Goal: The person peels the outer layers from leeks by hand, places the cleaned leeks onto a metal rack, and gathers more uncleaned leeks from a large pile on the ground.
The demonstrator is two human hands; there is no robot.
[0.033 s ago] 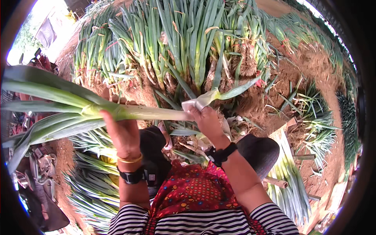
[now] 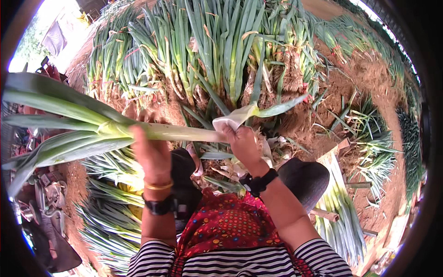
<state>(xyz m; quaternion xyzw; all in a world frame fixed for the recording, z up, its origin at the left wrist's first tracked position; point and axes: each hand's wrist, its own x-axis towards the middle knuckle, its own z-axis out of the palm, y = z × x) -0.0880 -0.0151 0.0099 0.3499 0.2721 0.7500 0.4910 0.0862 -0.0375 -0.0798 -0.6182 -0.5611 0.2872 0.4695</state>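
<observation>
A long, thick green onion [image 2: 184, 133] lies crosswise in front of me, its green leaves fanned out to the left. My left hand [image 2: 153, 157] is round its pale stalk just right of where the leaves part; the thumb is in front, and the fingers behind are blurred. With closed fingers my right hand [image 2: 244, 143] pinches a whitish outer leaf [image 2: 236, 115] at the stalk's white end. That leaf is folded over, and its green tip points away to the right. Whether the fingers also grip the stalk end is hidden.
Bundled green onions [image 2: 221, 51] stand in a wide row ahead on brown soil. More lie to the left [image 2: 110, 217] and to the right, across wooden sticks [image 2: 325, 214]. Leaf scraps [image 2: 226, 171] litter the ground between my knees. Another pile [image 2: 369, 124] sits farther right.
My left hand has slid a little to the right along the stalk, away from the leaves. My right hand has barely moved, and the peeled leaf has shifted slightly left.
</observation>
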